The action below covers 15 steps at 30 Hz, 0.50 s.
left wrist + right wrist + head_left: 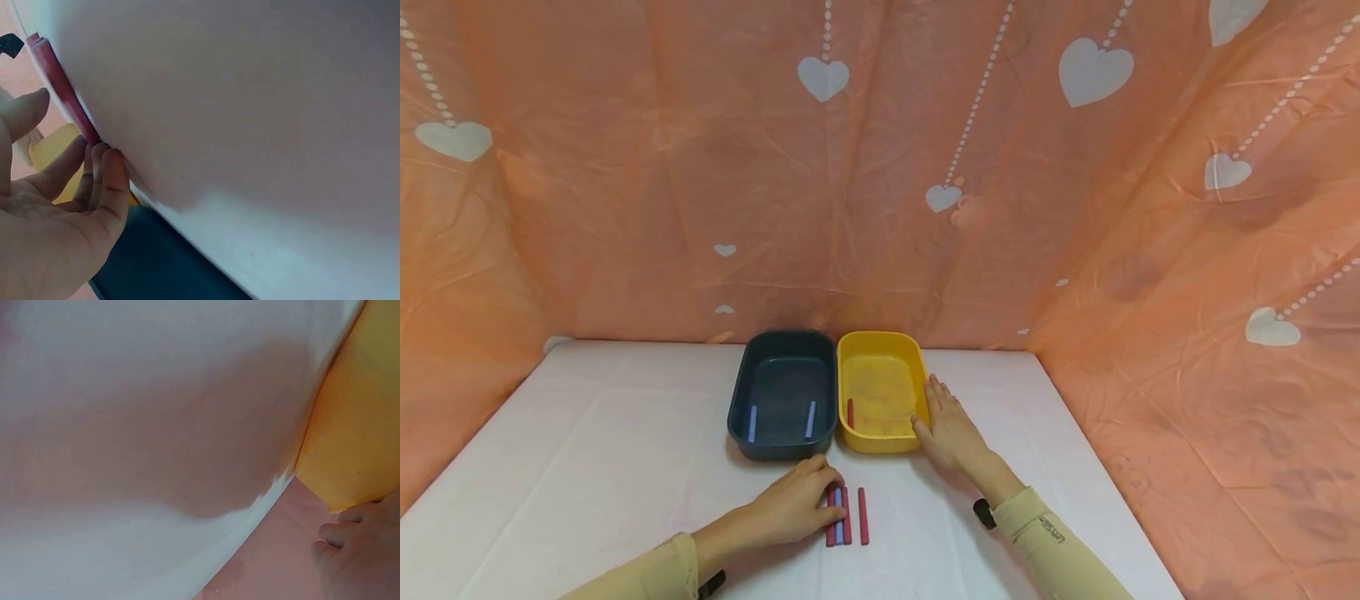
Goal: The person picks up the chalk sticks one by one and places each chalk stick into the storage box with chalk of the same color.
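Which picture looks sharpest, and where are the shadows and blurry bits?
Head view: sharpest, the dark tray and yellow tray clear-edged, a faint shadow below the right hand. Left wrist: the white tabletop mostly in shade, paler at lower right. Right wrist: hazy, a broad brownish shadow across the tabletop, a pink smudge at upper left too blurred to name.

Bare left hand (793,504), fingers (114,181) bent, thumb (26,114) apart from them, bare right hand (953,433), fingers extended, thumb spread, left forearm (722,535) and right forearm (998,482) in beige cloth sleeves (1060,550), both angled inward
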Motion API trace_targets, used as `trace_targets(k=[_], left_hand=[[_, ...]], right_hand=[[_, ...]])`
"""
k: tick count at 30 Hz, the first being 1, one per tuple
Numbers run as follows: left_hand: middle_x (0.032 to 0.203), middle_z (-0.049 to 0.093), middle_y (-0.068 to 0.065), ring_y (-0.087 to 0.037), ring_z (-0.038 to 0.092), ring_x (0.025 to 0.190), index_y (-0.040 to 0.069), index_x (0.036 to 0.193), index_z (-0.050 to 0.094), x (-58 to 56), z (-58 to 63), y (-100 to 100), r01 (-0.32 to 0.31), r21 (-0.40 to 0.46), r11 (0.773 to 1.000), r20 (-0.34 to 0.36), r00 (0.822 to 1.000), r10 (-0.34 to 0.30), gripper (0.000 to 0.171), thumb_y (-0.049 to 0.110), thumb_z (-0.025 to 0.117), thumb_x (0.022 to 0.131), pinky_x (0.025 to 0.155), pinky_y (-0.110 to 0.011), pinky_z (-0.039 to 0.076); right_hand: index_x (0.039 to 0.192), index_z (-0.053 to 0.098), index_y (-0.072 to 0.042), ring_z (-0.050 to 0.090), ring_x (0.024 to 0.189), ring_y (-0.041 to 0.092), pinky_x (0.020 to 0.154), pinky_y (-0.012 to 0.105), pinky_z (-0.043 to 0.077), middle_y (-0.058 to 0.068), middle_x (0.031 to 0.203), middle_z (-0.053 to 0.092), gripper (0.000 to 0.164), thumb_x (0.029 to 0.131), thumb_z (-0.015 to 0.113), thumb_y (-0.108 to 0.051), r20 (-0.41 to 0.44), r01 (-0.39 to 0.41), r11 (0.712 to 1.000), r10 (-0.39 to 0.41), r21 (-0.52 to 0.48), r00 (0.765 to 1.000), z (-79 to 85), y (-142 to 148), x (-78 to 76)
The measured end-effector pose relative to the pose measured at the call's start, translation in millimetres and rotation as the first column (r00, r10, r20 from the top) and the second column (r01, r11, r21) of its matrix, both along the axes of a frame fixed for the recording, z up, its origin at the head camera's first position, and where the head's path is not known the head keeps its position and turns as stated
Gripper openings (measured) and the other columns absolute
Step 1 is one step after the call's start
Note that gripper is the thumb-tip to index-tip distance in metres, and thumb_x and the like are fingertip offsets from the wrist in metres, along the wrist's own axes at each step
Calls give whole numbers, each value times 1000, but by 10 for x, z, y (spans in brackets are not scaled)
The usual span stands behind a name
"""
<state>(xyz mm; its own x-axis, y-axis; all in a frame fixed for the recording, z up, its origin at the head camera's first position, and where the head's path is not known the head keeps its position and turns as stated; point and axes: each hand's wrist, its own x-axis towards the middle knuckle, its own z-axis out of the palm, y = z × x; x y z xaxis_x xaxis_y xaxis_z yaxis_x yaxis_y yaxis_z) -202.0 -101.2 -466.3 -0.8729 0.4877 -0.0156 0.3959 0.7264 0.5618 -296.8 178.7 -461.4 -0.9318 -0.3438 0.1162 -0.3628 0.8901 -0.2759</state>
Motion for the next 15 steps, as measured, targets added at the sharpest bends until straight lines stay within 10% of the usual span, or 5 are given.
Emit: trace_targets(k=[15], left_hand=[[105, 54, -2, -20, 51, 98, 3, 112, 71, 23, 16, -57, -17, 3, 1000, 38, 999, 16, 32, 21, 84, 88, 96, -49, 51]], right_hand=[[160, 21, 10, 22, 155, 45, 124, 58, 21, 27, 169, 18, 73, 108, 45, -35, -2, -7, 1000, 7, -24, 1000, -4, 2, 1]])
